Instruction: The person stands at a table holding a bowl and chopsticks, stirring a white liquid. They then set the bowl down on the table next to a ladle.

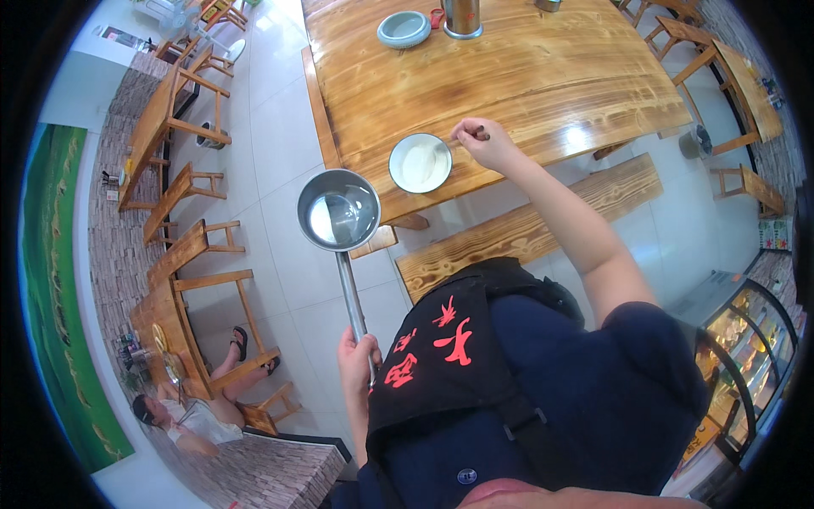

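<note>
My left hand [359, 356] grips the long handle of a metal saucepan [339, 210], which is held out beside the near left corner of the wooden table [509, 83]. Some clear liquid seems to lie in the pan. Close to that corner of the table stands a round bowl [421, 163] with white contents, powdery or creamy; I cannot tell which. My right hand [475, 137] is at the bowl's right side, closed around a thin dark stick-like thing [483, 133], perhaps a utensil handle; the rest of it is hidden.
Toward the table's far side are a pale ceramic bowl [404, 30], a red-handled tool [436, 18] and a metal cylinder [463, 19]. A wooden bench [540, 223] runs along the near side. At the lower left a person [197, 420] sits by another table. A glass display case [744, 356] stands at right.
</note>
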Motion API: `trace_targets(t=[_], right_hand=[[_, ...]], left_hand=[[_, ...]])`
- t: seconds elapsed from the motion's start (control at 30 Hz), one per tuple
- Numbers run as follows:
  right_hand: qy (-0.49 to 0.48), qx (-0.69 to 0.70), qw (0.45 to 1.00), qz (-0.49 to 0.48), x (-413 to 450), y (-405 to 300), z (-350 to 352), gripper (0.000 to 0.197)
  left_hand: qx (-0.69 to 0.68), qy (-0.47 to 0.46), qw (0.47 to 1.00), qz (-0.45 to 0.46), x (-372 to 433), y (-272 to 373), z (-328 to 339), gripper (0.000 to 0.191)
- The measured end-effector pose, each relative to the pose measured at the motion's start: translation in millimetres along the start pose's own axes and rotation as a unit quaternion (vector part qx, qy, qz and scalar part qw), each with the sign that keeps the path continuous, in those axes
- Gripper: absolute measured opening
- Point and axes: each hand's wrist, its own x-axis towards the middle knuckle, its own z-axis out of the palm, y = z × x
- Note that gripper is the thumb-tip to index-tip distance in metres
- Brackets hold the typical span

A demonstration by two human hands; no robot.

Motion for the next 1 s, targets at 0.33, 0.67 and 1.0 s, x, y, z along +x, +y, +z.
trace_targets(t=[0.33,0.67,1.0], right_hand=[[-0.050,-0.010,0.999,0.007,11,6,13,0.015],[-0.066,0.096,0.988,0.104,4,-3,21,0.020],[-0.045,-0.012,0.996,0.072,-6,-29,11,0.022]], left_hand=[[0.001,0.010,1.000,0.020,2,2,1,0.009],[0.030,-0.014,0.999,0.009,5,14,8,0.018],[0.095,-0.023,0.994,0.041,12,27,17,0.027]])
